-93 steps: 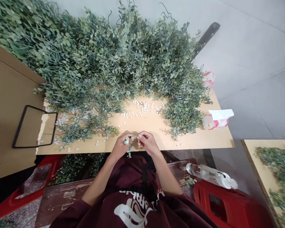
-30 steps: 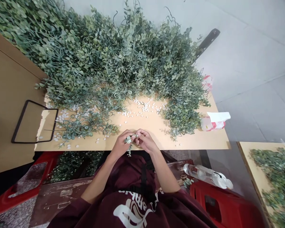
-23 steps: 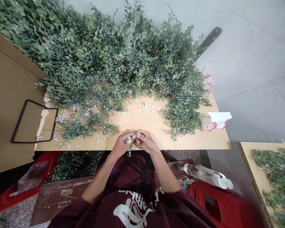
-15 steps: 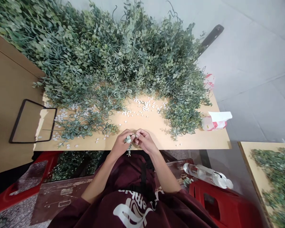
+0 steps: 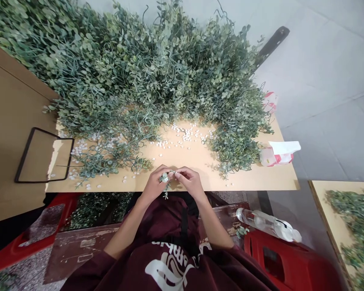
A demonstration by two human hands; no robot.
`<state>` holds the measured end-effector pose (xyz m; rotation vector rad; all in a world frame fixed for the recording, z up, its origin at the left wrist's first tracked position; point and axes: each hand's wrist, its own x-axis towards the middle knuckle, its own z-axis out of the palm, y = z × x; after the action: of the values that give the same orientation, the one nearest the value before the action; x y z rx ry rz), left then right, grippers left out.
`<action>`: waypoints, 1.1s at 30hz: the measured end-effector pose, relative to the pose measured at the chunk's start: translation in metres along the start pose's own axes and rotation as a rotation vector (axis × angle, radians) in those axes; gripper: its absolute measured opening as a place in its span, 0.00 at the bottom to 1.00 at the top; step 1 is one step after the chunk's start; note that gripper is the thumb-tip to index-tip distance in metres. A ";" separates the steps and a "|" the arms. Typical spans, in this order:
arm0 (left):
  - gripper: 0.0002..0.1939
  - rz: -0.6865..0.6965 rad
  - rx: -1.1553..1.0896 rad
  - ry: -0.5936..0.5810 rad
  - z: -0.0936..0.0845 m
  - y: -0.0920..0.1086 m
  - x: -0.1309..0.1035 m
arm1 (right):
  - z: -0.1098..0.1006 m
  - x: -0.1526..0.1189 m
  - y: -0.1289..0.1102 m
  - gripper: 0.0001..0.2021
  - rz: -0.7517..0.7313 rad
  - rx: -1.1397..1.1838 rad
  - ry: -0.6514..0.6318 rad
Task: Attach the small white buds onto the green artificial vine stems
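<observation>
Over the near edge of the tabletop, my left hand (image 5: 155,184) is closed around a small sprig of artificial greenery (image 5: 164,178), whose leaves stick out above and below the fingers. My right hand (image 5: 189,182) is just beside it, thumb and forefinger pinched at the sprig's upper tip. Whether a small white piece sits between those fingertips is too tiny to make out. Beyond the hands, small white pieces (image 5: 187,135) lie scattered on the wooden tabletop (image 5: 182,155). Loose sprigs (image 5: 100,161) rest to the left of my hands.
A large heap of artificial foliage (image 5: 157,68) covers the back of the table. At left stand a cardboard box (image 5: 15,105) and a black wire frame (image 5: 42,129). A tissue pack (image 5: 276,157) lies at right; a plastic bottle (image 5: 268,224) rests by a red stool (image 5: 291,258).
My right hand has shifted slightly right, and its fingers have straightened from a curl into a pinch at the sprig's tip. My left hand stays about where it was.
</observation>
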<state>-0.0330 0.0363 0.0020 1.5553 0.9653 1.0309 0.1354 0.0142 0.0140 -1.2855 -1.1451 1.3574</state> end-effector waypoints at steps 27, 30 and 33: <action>0.11 -0.004 0.068 -0.036 0.002 -0.002 0.001 | -0.011 0.002 0.013 0.08 -0.039 0.030 0.042; 0.11 -0.009 0.065 -0.036 0.001 -0.002 0.001 | -0.012 0.002 0.011 0.08 -0.034 0.023 0.042; 0.11 -0.005 0.066 -0.031 0.002 -0.002 0.001 | -0.012 0.002 0.010 0.09 -0.027 0.019 0.041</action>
<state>-0.0313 0.0375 -0.0001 1.6182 0.9900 0.9768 0.1472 0.0152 0.0035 -1.2739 -1.1150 1.3132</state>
